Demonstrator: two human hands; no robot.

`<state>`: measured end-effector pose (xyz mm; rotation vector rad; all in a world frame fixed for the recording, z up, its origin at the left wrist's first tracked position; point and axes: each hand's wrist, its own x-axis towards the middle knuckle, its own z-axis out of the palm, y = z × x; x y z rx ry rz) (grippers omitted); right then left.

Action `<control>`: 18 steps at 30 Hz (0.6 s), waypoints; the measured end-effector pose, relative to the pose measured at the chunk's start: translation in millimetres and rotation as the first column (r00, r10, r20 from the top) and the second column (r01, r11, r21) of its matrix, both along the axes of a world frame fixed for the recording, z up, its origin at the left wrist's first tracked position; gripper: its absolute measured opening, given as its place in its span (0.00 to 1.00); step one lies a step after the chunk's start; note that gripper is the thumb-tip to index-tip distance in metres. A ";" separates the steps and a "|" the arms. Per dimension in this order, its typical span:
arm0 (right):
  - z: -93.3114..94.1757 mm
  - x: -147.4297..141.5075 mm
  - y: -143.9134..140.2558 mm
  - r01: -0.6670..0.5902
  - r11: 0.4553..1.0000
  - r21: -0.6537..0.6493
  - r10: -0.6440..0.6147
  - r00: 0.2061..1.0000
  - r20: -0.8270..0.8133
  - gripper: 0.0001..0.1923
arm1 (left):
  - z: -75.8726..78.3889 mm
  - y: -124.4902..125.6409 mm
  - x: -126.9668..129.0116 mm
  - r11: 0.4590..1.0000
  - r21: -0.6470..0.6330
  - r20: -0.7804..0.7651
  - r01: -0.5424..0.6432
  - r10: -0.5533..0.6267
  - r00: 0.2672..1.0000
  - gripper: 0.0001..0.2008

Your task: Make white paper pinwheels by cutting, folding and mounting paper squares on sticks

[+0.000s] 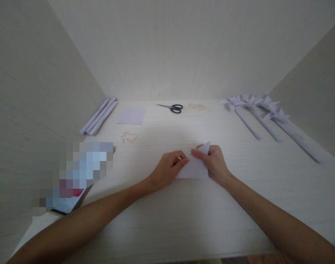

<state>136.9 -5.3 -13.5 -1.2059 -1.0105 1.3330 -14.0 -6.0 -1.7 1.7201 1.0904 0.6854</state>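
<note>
Folding in hand at the middle of the pale wood-grain tabletop (pixel 167 220): a small white sheet of paper folded into a triangle (pixel 195 167), lying flat with its tip pointing up and away. Left hand (pixel 169 170) curled, thumb and forefinger pinched onto the paper's left edge; right hand (pixel 214 161) closed on the upper right side near the tip, fingers pressing the fold. Both hands thus holding the same paper, close together, nearly touching. At the back left, a bundle of rolled white paper tubes (pixel 98 116) against the side wall; just right of it, a flat pale lilac paper square (pixel 131 116); nearer, a few small light wooden pins or sticks (pixel 128 136) scattered, too small to tell exactly. Black-handled scissors (pixel 171 107) at the back centre, with a faint pile of small pale bits (pixel 195 106) beside. At the back right, a row of white paper pinwheels on long paper stems (pixel 255 110), laid side by side. A blurred-out object (pixel 74 176) at the left edge, not readable. Likely risks from here: an uneven crease if the edges slip out of line under the pinch, since the sheet is thin and the tabletop smooth; tearing at the tip from too much pressure; a forearm sweeping the small sticks off.
</note>
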 end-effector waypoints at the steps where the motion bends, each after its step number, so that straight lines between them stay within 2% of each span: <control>1: 0.0 3.8 3.6 0.042 0.999 0.026 -0.041 0.998 -0.038 0.11 | 0.1 0.1 0.0 1.000 -0.009 0.000 0.002 -0.002 1.000 0.11; 5: 7.0 30.2 21.4 0.230 0.972 0.054 -0.223 0.968 -0.116 0.09 | -0.8 -2.8 -3.0 0.997 -0.070 0.024 0.016 -0.014 1.000 0.12; 7: 11.5 42.8 27.5 0.431 0.901 0.051 -0.418 0.893 -0.169 0.10 | -1.5 -4.7 -5.5 0.996 -0.083 0.025 0.025 -0.023 0.999 0.12; 8: 12.7 46.2 28.7 0.489 0.869 0.075 -0.468 0.861 -0.199 0.11 | -1.7 -5.2 -6.5 0.996 -0.089 0.028 0.022 -0.020 0.999 0.12; 9: 13.0 47.0 28.5 0.490 0.867 0.092 -0.464 0.861 -0.208 0.11 | -1.8 -5.2 -7.1 0.995 -0.099 0.035 0.019 -0.015 0.999 0.12; 10: 12.4 45.3 27.1 0.426 0.899 0.095 -0.402 0.893 -0.204 0.11 | -1.7 -4.8 -7.4 0.994 -0.104 0.046 0.016 -0.011 0.999 0.12; 12: 8.7 36.1 21.8 0.179 0.978 0.111 -0.162 0.975 -0.149 0.14 | -1.1 -3.0 -7.0 0.995 -0.098 0.064 -0.002 0.008 0.998 0.12; 15: 0.8 20.0 12.1 -0.093 0.987 0.134 0.099 0.994 -0.035 0.16 | 0.1 -0.9 -5.9 0.995 -0.095 0.077 -0.010 0.018 0.997 0.12; 18: -6.0 12.2 5.6 -0.153 0.979 0.132 0.154 0.988 0.005 0.15 | 0.8 -1.2 -5.2 0.996 -0.093 0.065 -0.002 0.008 0.998 0.12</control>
